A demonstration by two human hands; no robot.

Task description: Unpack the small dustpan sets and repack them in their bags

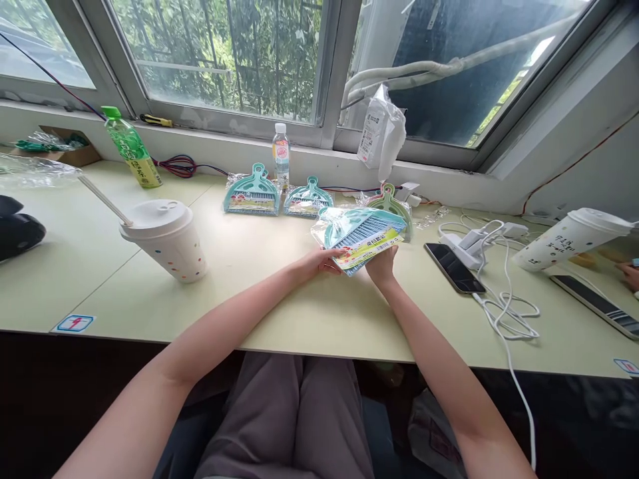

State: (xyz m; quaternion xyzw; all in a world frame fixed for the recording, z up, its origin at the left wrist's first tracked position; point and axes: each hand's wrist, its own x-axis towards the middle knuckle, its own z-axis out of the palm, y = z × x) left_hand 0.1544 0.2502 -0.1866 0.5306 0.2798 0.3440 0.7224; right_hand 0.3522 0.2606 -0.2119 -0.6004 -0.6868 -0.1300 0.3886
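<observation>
Both my hands grip a small teal dustpan and brush set (360, 234), wrapped in clear plastic with a yellow-and-white paper label. My left hand (318, 261) holds its left lower edge, and my right hand (382, 266) holds its right side. The bundle is tilted just above the pale yellow-green table (239, 293). Beyond it lie several similar wrapped sets: two teal ones (252, 193) (308, 198) side by side, and a green one (394, 206) partly hidden behind the held bundle.
A tilted white dotted cup with a straw (164, 239) stands left of my hands. A phone (453, 267), power strip (464, 245) and white cables (509, 313) lie to the right. Two bottles (130, 148) (281, 156) stand at the back; a co-worker's hand (630, 275) shows at the far right.
</observation>
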